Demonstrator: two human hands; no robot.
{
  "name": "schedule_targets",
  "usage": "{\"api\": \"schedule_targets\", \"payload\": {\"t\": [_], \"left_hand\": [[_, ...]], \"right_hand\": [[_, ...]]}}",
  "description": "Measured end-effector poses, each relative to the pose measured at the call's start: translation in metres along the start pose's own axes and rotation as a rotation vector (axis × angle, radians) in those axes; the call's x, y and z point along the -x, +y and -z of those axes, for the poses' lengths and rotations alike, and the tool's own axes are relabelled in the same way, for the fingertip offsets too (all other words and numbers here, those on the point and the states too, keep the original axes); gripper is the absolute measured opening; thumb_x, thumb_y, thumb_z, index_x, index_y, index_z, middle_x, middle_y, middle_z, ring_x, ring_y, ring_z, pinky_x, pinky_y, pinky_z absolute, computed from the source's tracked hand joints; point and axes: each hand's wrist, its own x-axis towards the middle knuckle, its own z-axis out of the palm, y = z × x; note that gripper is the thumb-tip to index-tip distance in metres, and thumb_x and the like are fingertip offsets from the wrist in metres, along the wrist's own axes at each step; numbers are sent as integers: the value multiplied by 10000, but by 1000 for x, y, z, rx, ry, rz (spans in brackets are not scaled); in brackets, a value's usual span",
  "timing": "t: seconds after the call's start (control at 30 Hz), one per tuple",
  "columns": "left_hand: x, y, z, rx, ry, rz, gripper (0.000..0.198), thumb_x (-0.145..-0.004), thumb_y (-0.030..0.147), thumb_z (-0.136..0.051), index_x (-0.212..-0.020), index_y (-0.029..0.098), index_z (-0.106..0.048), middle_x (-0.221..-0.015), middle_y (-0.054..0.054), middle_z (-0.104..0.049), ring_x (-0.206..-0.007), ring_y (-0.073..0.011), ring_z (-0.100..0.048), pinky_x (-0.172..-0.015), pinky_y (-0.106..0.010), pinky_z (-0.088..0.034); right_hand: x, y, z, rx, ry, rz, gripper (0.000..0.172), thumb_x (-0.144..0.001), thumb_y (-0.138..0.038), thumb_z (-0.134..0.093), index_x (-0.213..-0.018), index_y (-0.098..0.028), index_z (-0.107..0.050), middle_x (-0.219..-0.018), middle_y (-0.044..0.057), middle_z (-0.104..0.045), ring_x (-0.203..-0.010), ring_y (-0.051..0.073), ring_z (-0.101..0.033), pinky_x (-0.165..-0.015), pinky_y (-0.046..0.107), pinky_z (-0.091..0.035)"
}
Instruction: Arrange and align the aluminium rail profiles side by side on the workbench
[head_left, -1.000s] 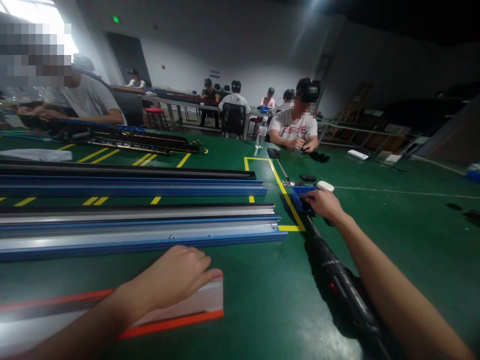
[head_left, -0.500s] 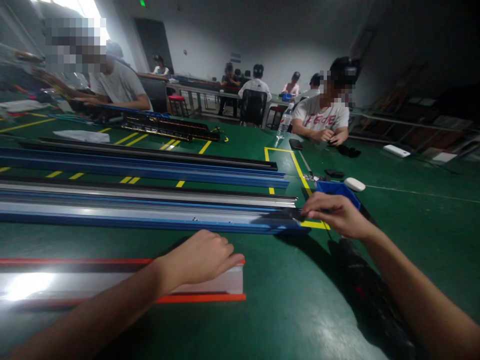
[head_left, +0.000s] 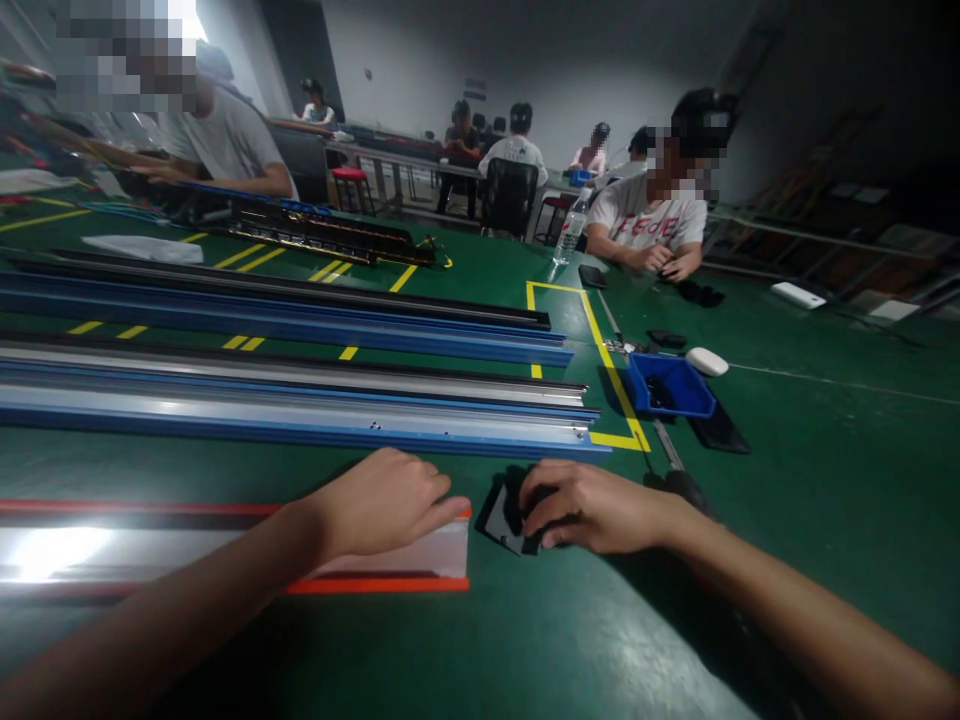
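A long white channel with orange edges [head_left: 375, 587] lies along the front left of the green table. Over its right end is my left hand [head_left: 386, 505], thumb along the far orange edge and fingers curled down behind it. Just off that end, my right hand [head_left: 592, 505] grips a small dark flat piece with a grey face [head_left: 504, 520], perhaps an end cap. The piece is tilted, and my fingers hide part of it. A dark tool [head_left: 679, 490] is partly covered by my right forearm.
Beyond my hands lie long blue-and-silver profiles [head_left: 300, 410] and a second blue-and-black set [head_left: 300, 310]. A blue bin [head_left: 675, 400] with dark parts stands at right, beside a white oval object [head_left: 706, 361]. A bottle [head_left: 571, 230] stands farther back. Co-workers [head_left: 649, 215] sit across the table.
My right hand has come left and nearer with the dark piece, from beside the blue bin to the channel's end. My left hand stays on the channel. The view has shifted slightly.
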Motion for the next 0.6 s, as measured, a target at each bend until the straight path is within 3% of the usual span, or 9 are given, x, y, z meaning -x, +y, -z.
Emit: {"api": "schedule_targets", "payload": {"t": [0.17,0.3,0.5,0.6], "left_hand": [[-2,2,5,43,-31,35,545,-1116,441,-337,-852,195,-746,-793,-65,-762,-705,-222,-709,-637,-342,-367],[-2,2,6,29,-72,46,546,-1118,447,-320,-884,203,-748,-825,-63,-770,-724,-229,-712,-636,-342,-361],[0,-1,0,18,-24,8,474,-1102,455,-397,-877,203,-729,-789,-56,-754,-711,-220,-694,-637,-330,-361],[0,1,1,30,-2,10,499,-1107,456,-387,-854,191,-726,-768,-57,-750,-688,-212,-694,-642,-333,-368]], "right_hand": [[4,3,1,0,94,-149,454,-824,-336,-884,-1218,-184,-717,-1167,89,-656,-988,236,-659,-858,370,-548],[4,1,-1,49,70,-136,604,-784,-456,-910,-1281,-200,-681,-1175,86,-644,-972,239,-653,-826,355,-541],[-3,-3,-9,253,-50,-115,408,-810,-464,-899,-1057,-177,-748,-1163,114,-661,-999,289,-666,-831,398,-539],[-4,-1,-9,244,-66,-96,334,-904,-472,-821,-960,-157,-727,-1068,113,-671,-958,269,-663,-808,386,-547]]}}
